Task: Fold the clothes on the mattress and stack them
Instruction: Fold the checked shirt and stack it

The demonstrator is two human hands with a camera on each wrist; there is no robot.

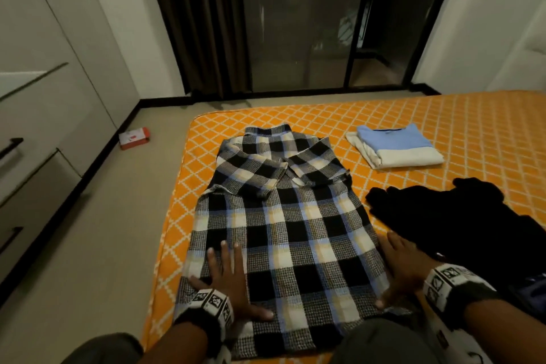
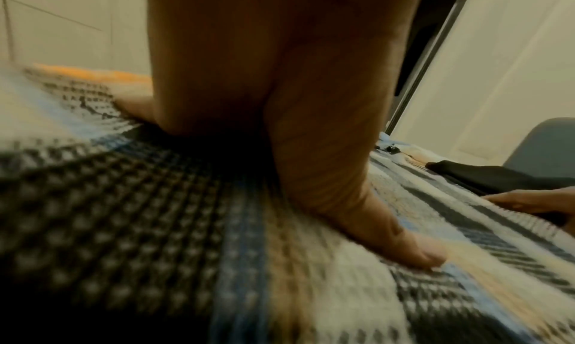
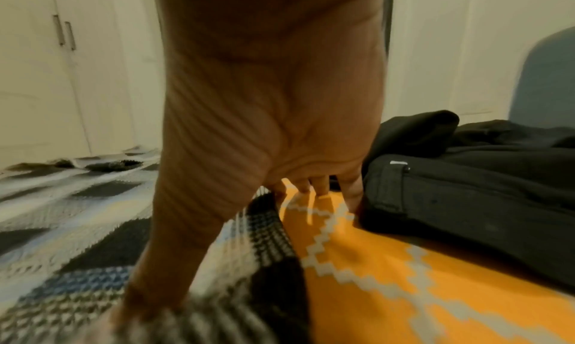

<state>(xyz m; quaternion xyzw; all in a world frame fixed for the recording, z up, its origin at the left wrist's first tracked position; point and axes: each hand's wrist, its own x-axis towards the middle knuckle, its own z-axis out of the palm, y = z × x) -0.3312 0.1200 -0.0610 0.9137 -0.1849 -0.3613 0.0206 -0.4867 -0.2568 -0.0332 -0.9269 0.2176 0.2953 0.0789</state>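
Lying flat on the orange mattress (image 1: 443, 115), the checked shirt (image 1: 274, 216) has its sleeves folded in and its long axis running away from the person – collar far, hem near. Both hands rest at the hem end: the left hand (image 1: 229, 281) pressing flat with spread fingers, the right hand (image 1: 404, 266) at the shirt's right edge, thumb on the cloth, fingers straight on the mattress. Neither grips. The folded stack (image 1: 396, 146) and the dark clothes (image 1: 461, 216) lie to the right.

Coarse-woven matt checked shirt (image 1: 277, 233); quilted cloth mattress (image 1: 428, 127).
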